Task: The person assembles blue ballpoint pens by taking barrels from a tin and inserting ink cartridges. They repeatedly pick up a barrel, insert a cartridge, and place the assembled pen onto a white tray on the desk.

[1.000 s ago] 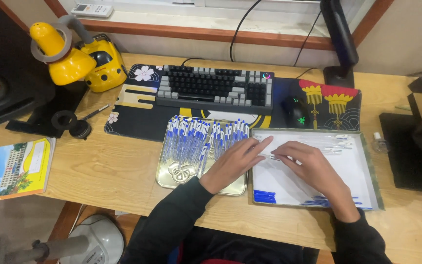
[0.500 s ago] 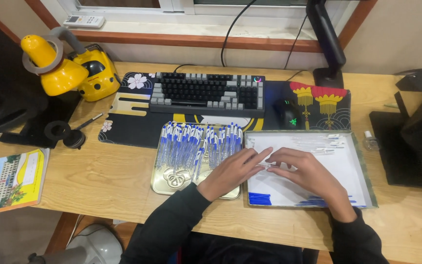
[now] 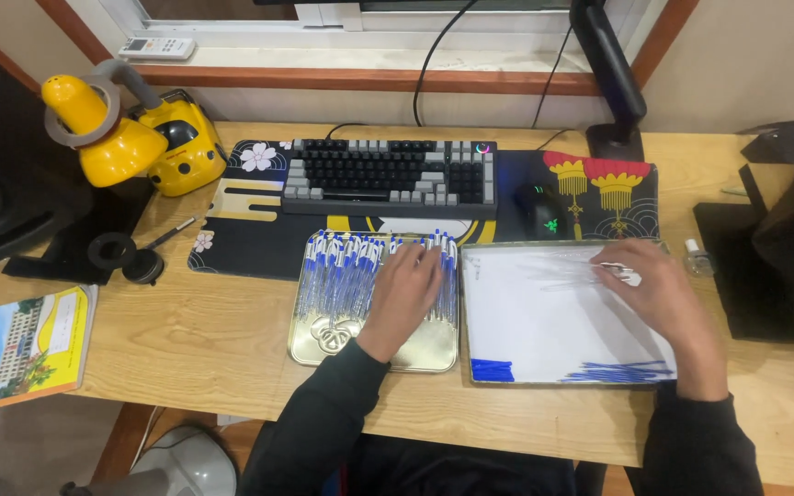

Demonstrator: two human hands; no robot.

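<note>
While both sleeves come up from the near edge of the bench (image 3: pixel 186 340), I log the items nearest first. Left hand (image 3: pixel 406 289): flat, palm down, fingers spread loosely over the row of blue-capped pens (image 3: pixel 346 266); it rests on them, and I cannot tell whether any pen is pinched underneath. The pens lie side by side in a shallow gold metal tray (image 3: pixel 425 354), caps toward the far side, filling its upper half; the tray's near part is bare. Just beside it to the right, touching or nearly so, lies a white sheet (image 3: pixel 544 321) with blue scribbles along its near edge. Right hand (image 3: pixel 659 294): resting on the sheet's far right corner, fingers curled closed on a thin clear pen (image 3: pixel 619 269), its end pointing left over the paper.

Farther back: a patterned desk mat (image 3: pixel 250 230) carrying a grey-and-black keyboard (image 3: pixel 388 176) and a black mouse (image 3: pixel 544 211). To the left, a book (image 3: pixel 20 349) with a yellow cover, and a yellow lamp-like device (image 3: pixel 130 138). Far right: a black stand (image 3: pixel 783 257). A monitor arm base (image 3: pixel 616 138) stands at the rear, below the window sill (image 3: pixel 360 78).
</note>
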